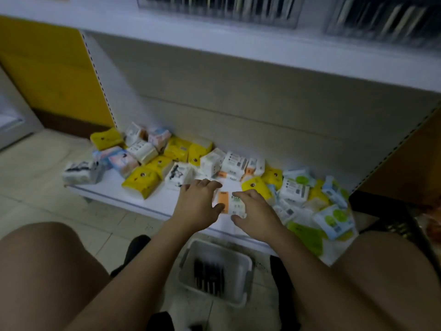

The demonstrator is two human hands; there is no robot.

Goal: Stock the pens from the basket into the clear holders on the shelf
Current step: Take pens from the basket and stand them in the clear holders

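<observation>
A white basket [241, 259] sits on the floor between my knees, holding several dark pens [208, 275]. Clear holders [219, 10] filled with pens stand on the upper shelf at the top of the view, blurred. My left hand [198, 206] and my right hand [256, 213] reach over the low shelf, one on each side of an orange and white tissue pack [230, 203]. Both hands have spread, slightly bent fingers touching the pack; neither holds a pen.
The low white shelf [114, 189] carries many small tissue packs in yellow, white, blue and green. A second clear holder [381, 17] sits upper right. A dark crate [391, 218] stands at the right. Tiled floor lies to the left.
</observation>
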